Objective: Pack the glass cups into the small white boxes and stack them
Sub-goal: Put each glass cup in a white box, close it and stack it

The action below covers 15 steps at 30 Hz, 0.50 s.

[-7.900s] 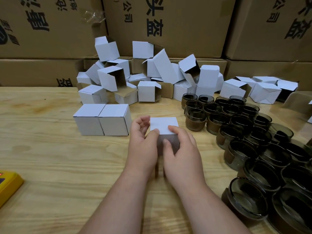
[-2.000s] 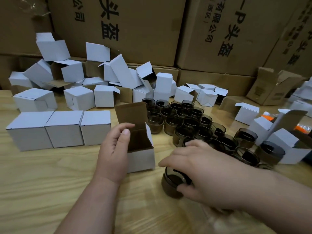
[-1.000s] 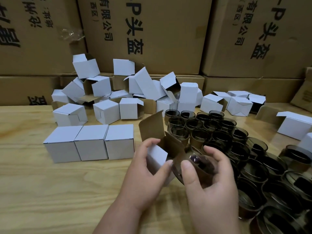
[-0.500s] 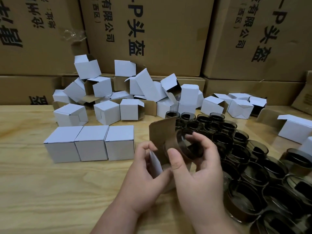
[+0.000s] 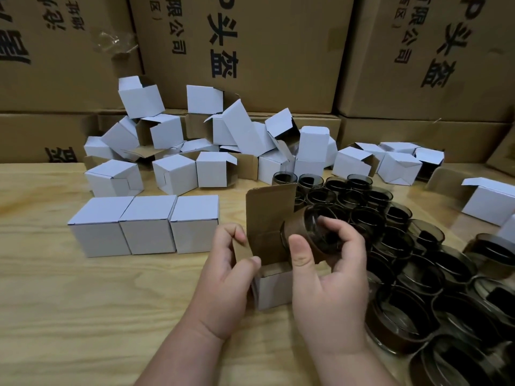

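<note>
Lowered since half a second ago, the small white cardboard box (image 5: 274, 288) is now stood on the pale wooden table (image 5: 55, 316), its brown lid flap raised. One side flap is pinched by the left hand (image 5: 231, 270) between thumb and curled fingers. A smoky brown glass cup (image 5: 313, 236), tilted on its side at the box's mouth, is gripped by the right hand (image 5: 331, 277). Left of the box, three closed white boxes (image 5: 145, 224) are lined up touching. Behind it, a heap of open white boxes (image 5: 223, 146) is piled; to its right, many brown glass cups (image 5: 418, 260) are clustered.
</note>
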### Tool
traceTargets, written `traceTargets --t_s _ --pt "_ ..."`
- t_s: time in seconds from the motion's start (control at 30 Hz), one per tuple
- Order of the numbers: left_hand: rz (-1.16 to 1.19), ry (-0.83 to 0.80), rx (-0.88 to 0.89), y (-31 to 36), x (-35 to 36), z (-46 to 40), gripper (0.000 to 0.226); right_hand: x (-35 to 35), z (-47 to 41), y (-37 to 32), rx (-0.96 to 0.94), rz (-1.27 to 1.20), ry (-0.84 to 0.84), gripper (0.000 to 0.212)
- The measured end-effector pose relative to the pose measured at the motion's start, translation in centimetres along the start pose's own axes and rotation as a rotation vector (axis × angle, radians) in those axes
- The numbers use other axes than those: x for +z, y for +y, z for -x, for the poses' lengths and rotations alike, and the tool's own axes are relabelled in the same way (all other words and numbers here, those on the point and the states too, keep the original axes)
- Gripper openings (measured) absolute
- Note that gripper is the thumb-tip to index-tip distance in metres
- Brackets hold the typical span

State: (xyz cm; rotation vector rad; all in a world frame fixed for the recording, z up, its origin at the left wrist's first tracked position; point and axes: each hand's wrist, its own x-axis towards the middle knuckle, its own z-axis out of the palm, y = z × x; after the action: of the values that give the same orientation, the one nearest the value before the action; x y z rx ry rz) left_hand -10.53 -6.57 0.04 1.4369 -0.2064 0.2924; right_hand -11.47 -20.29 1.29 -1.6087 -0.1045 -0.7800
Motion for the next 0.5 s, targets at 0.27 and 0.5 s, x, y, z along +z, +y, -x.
traceTargets --t_s 0.27,0.5 --pt "-0.029 0.007 -0.026 -0.05 -0.07 0.19 0.047 0.58 0.09 -0.23 -0.025 0.217 -0.166 0.077" --pt "0.052 -0.003 -0.096 0.25 0.13 0.10 0.048 0.79 -0.01 0.00 0.014 0.424 -0.254 0.055"
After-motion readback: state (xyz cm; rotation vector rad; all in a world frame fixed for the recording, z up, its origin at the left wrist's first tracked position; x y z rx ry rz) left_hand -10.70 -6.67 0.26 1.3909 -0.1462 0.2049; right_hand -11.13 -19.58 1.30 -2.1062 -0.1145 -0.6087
